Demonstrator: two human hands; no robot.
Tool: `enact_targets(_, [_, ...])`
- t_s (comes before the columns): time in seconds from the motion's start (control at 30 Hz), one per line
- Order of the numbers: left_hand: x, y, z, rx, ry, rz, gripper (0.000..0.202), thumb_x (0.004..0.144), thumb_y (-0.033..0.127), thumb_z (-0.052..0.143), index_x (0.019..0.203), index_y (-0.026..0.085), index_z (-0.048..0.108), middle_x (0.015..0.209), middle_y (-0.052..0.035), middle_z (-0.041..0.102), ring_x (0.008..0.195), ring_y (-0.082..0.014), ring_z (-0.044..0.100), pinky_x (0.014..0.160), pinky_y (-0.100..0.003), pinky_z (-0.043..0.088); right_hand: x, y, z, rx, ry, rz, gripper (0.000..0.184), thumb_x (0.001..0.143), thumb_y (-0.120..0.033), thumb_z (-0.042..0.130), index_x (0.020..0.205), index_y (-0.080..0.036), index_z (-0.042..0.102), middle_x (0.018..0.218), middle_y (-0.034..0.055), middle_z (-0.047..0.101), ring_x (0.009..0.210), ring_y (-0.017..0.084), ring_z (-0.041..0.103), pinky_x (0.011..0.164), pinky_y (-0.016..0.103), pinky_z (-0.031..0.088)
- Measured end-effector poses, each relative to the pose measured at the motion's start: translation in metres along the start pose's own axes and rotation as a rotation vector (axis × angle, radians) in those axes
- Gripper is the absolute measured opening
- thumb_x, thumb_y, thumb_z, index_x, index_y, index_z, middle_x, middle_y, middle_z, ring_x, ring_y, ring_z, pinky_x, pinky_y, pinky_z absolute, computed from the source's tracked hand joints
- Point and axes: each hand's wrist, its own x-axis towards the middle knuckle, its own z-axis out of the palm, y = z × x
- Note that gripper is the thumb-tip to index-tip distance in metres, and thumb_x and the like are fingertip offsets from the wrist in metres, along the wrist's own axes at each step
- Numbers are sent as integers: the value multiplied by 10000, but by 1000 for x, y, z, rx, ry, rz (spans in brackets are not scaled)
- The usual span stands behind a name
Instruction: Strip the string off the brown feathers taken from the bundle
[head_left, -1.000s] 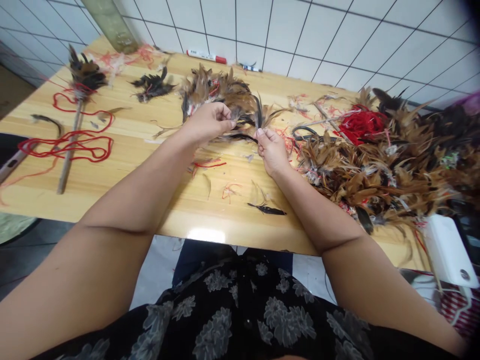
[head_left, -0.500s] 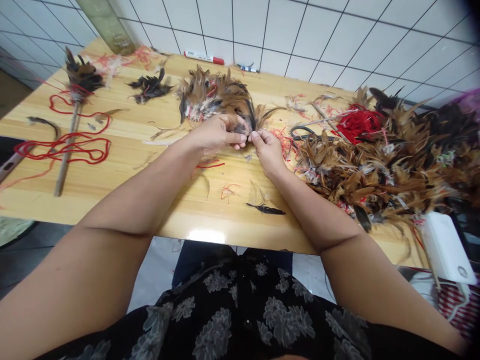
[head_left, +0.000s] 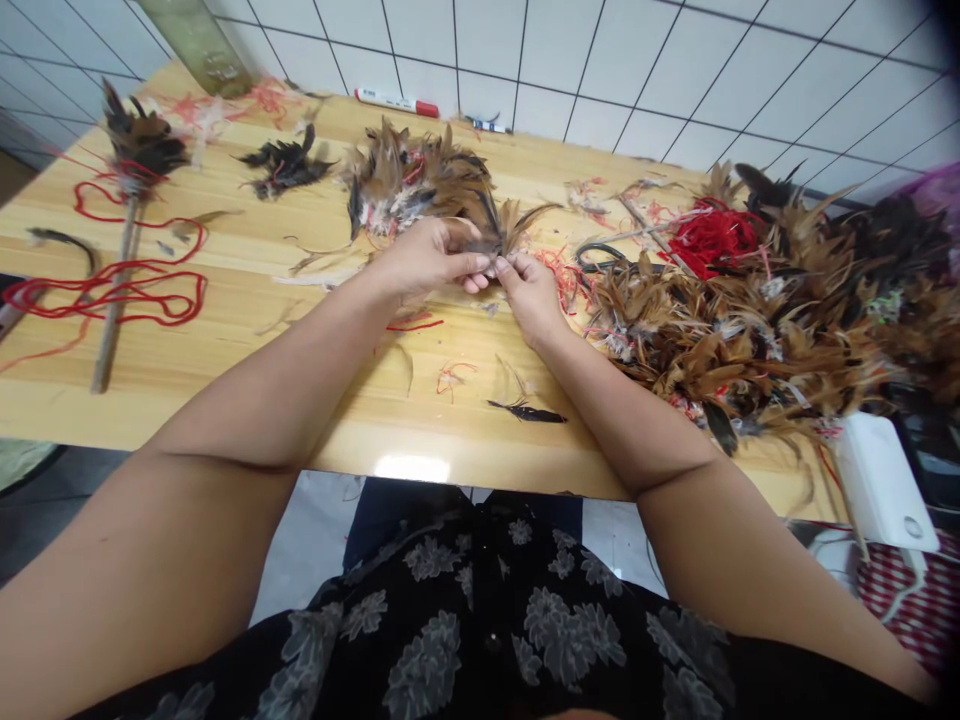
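My left hand (head_left: 431, 258) and my right hand (head_left: 529, 290) meet over the middle of the wooden table (head_left: 247, 330). Both pinch a small bunch of brown and black feathers (head_left: 501, 228) at its base, fingers closed, fingertips touching. The bunch fans out away from me, just in front of a larger clump of brown feathers (head_left: 409, 185). A single dark feather (head_left: 529, 411) lies on the table near my right forearm.
A big heap of brown feathers (head_left: 757, 320) with red thread (head_left: 709, 235) fills the right side. At left lie a stick with a feather head (head_left: 124, 200) and loops of red cord (head_left: 112, 290). A marker (head_left: 396, 101) sits at the far edge, a white device (head_left: 885, 480) at right.
My left hand has come down and right to meet my right hand, and the feather bunch is now gathered tighter between both. The view has shifted slightly.
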Motion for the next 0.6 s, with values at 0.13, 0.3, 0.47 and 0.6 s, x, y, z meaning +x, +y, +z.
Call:
enact_targets(0.13, [2, -4, -5, 3, 13, 13, 303, 943, 319, 998, 952, 194, 722, 783, -25, 749, 817, -234, 837, 821, -352, 719, 0, -1, 0, 21, 5, -12, 447, 1039, -558, 867, 808, -241, 653, 821, -30, 664, 890, 166, 624, 929, 303, 520])
enact_targets(0.3, [2, -5, -8, 69, -29, -24, 254, 920, 259, 991, 927, 195, 745, 769, -40, 750, 813, -256, 838, 848, -393, 726, -1, -2, -1, -21, 2, -24, 454, 1031, -580, 867, 804, -244, 664, 810, -23, 677, 897, 178, 625, 939, 318, 523])
enact_targets(0.47, [1, -1, -6, 63, -113, -43, 260, 861, 183, 1021, 942, 185, 774, 787, -47, 766, 923, -313, 881, 926, -456, 742, 0, 1, -2, -106, -13, -24, 449, 1021, -556, 881, 797, -245, 647, 749, -43, 594, 831, 168, 553, 841, 315, 462])
enact_targets(0.6, [-2, 5, -7, 39, -122, -55, 235, 874, 125, 981, 922, 173, 756, 821, -57, 779, 923, -312, 887, 964, -488, 743, 2, 2, -2, -159, -3, -33, 412, 1075, -420, 822, 769, -237, 615, 713, -55, 512, 794, 152, 486, 804, 312, 402])
